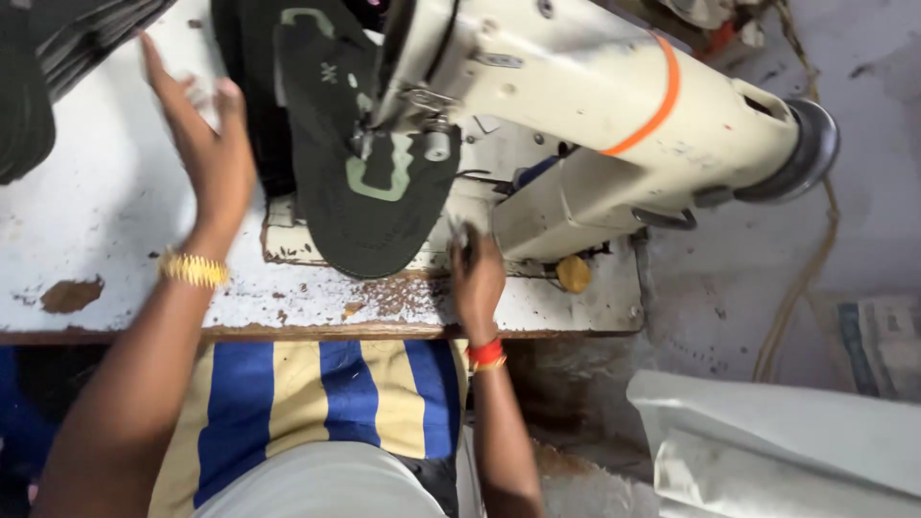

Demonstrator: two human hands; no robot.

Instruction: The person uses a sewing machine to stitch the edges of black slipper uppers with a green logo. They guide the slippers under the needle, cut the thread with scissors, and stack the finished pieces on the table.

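- Dark shoe upper (369, 206) w/ pale green trim sits under sewing machine (595, 105) needle/presser foot, flat on worn white table (96, 221).
- Left hand (206, 144) open, fingers spread, above table just left of upper; holds nothing.
- Right hand (477, 278) clenched by machine base, pinching sth small; can't tell what.
- Progress: piece loaded; stitching looks not finished. More dark pieces (86, 34) stacked far left.

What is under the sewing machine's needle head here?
A black shoe upper with a pale green patch lies on the machine bed under the presser foot. The needle plate beneath is covered.
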